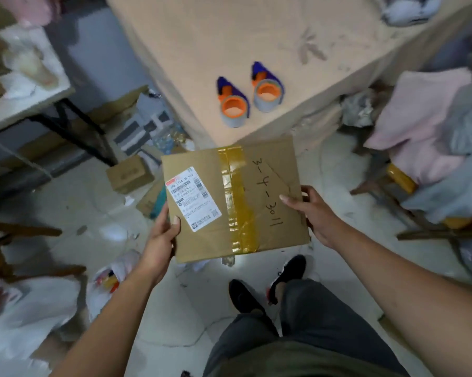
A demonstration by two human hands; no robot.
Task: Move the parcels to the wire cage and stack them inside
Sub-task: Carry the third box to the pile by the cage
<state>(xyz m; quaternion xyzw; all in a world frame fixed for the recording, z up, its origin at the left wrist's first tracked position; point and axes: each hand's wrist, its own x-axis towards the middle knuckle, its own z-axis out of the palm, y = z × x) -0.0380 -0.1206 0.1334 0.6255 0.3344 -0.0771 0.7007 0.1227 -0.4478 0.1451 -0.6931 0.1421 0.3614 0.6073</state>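
Head view: one parcel is being carried level in the air between both hands, hanging over the floor just off the near corner of the table.

- Left hand is gripping the parcel's left edge. The thumb is lying on top beside the shipping label, and the fingers are going underneath, out of sight.
- Right hand is gripping the right edge. The thumb is pressing on top near the handwriting, and the fingers are curling round the side.

Progress: the wire cage is not showing anywhere, so nothing is telling how many parcels are stacked. My reading is that this parcel is lifted and in transit, with carrying it to the cage and stacking it inside remaining. A small carton is lying on the floor off the table's left edge. It may be another parcel waiting, but I cannot say.

Parcel's look:
- It is a flat brown cardboard box, wide and shallow, with its top face turning toward the camera.
- Glossy, wrinkled yellow-brown tape is running across the middle seam.
- The white barcoded label is sitting left of the tape, and the black marker writing right of it.
- A diagonal crease is crossing the right flap.
- The visible corners are looking intact.

Two tape dispensers are sitting on the table close to its near corner.
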